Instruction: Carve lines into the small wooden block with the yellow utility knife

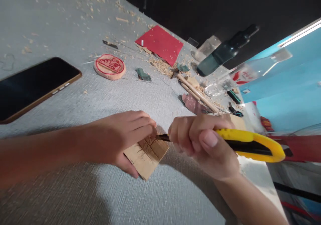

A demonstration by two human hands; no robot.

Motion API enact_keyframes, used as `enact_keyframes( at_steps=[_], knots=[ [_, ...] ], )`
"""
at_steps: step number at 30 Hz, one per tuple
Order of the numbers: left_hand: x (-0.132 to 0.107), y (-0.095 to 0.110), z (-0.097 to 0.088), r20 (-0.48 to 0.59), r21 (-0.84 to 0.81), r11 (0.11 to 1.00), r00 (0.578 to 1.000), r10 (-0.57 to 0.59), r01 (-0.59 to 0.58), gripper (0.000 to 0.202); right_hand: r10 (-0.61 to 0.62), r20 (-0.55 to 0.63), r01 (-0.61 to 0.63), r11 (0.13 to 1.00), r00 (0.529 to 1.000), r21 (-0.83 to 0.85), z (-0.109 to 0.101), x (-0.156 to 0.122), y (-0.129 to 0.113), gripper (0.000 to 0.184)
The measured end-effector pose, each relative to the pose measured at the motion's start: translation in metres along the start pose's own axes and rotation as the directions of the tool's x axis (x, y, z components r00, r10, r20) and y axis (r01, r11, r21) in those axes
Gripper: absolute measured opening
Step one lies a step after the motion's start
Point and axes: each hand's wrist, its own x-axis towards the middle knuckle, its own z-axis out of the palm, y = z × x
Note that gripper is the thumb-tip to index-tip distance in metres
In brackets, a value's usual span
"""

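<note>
My left hand [130, 134] is closed over a small light wooden block [146, 154], its thumb along the near side. Carved lines show on the block's upper face; the fingers hide part of it. My right hand [205, 141] is wrapped around a utility knife [253, 144] with a yellow and black handle. The dark blade end reaches left to the block's far edge, beside my left fingertips. Whether the tip cuts into the wood I cannot tell. Beyond the left hand lies a round wooden disc [109, 67] with a red drawing.
A phone [37, 88] lies at the left. Behind are a red sheet [160, 44], wood shavings [163, 66], thin wooden sticks [198, 93] and sandpaper scraps [143, 74]. A dark bottle [223, 54] and a clear bottle [247, 73] stand at the back right.
</note>
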Motion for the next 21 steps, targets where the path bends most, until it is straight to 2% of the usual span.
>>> enact_keyframes(
  at_steps=[3, 5, 7, 10, 14, 19, 21],
  knots=[
    [-0.001, -0.004, 0.003, -0.028, 0.010, 0.999, 0.998, 0.049, -0.049, 0.072, -0.071, -0.090, 0.060, 0.991, 0.993, -0.118, -0.006, -0.020, 0.015, 0.029],
    [0.000, -0.007, 0.005, -0.047, -0.001, 0.998, 0.997, 0.061, -0.061, 0.066, -0.089, -0.185, 0.046, 0.973, 0.979, -0.228, -0.012, -0.034, 0.020, 0.029],
    [0.000, -0.009, 0.007, -0.076, -0.001, 0.998, 0.995, 0.065, -0.066, 0.065, -0.115, -0.214, 0.032, 0.933, 0.970, -0.358, -0.017, -0.044, 0.022, 0.026],
    [-0.001, -0.009, 0.007, -0.082, 0.011, 0.998, 0.995, 0.063, -0.063, 0.064, -0.155, -0.155, 0.056, 0.860, 0.976, -0.508, -0.021, -0.049, 0.020, 0.016],
    [-0.001, -0.004, 0.003, -0.073, 0.031, 0.998, 0.996, 0.054, -0.052, 0.064, -0.129, 0.034, 0.124, 0.800, 0.991, -0.587, -0.019, -0.042, 0.017, 0.018],
    [0.001, 0.003, 0.000, -0.015, 0.059, 0.998, 0.999, -0.036, 0.037, 0.080, -0.118, 0.036, 0.112, 0.743, 0.992, -0.660, -0.020, -0.045, 0.022, 0.027],
    [0.001, 0.003, 0.000, -0.012, 0.086, 0.996, 0.999, -0.034, 0.035, 0.086, -0.177, 0.081, 0.186, 0.732, 0.981, -0.655, -0.022, -0.047, 0.025, 0.031]
  ],
)
